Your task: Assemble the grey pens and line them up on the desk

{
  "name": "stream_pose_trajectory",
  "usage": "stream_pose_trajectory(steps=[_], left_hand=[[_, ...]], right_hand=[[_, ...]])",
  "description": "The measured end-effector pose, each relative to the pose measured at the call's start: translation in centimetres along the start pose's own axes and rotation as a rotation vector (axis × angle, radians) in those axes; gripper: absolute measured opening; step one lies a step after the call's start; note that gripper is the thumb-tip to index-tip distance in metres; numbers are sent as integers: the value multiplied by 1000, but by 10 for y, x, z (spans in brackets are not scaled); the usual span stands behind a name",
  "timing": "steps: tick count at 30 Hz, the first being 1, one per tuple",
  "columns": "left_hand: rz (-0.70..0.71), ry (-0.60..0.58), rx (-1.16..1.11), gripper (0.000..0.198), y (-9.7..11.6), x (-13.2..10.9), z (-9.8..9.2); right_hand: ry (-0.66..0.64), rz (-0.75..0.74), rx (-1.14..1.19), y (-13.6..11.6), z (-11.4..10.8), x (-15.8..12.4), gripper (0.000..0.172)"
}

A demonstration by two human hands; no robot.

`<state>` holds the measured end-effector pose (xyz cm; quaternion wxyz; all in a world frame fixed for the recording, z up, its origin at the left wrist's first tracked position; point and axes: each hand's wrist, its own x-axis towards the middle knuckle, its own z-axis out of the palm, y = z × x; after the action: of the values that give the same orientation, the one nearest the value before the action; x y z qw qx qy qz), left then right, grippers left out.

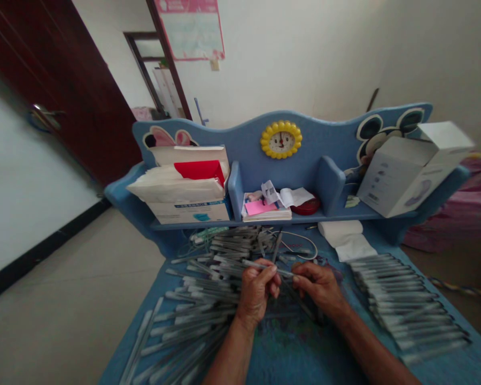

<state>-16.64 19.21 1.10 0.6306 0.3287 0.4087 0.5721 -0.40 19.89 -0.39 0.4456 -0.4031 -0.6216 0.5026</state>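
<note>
My left hand (pixel 256 291) and my right hand (pixel 319 286) meet over the middle of a blue desk (pixel 296 353). Both are closed in a pinch on one thin grey pen (pixel 264 266), which lies level between their fingertips. A loose heap of the same pens (pixel 208 283) spreads out to the left of my hands. On the right, more pens lie side by side in a neat row (pixel 404 305).
A blue shelf at the desk's back has a yellow clock (pixel 281 140), stacked boxes and papers (pixel 184 184), a pink notepad (pixel 260 207) and a white carton (pixel 409 168). Folded white cloth (pixel 347 240) lies below it. A dark door (pixel 64 91) stands left.
</note>
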Motion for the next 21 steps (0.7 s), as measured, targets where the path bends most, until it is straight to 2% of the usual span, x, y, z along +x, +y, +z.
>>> stream_pose_trajectory(steps=[7, 13, 16, 21], left_hand=[[-12, 11, 32, 23, 0, -3, 6], [5, 13, 65, 25, -3, 0, 3], [50, 35, 108, 25, -3, 4, 2], [70, 62, 160, 27, -3, 7, 3]], right_hand=[[28, -13, 21, 0, 2, -1, 22], [25, 13, -3, 2, 6, 1, 21], [4, -11, -163, -4, 3, 5, 17], [8, -217, -576, -28, -2, 7, 5]])
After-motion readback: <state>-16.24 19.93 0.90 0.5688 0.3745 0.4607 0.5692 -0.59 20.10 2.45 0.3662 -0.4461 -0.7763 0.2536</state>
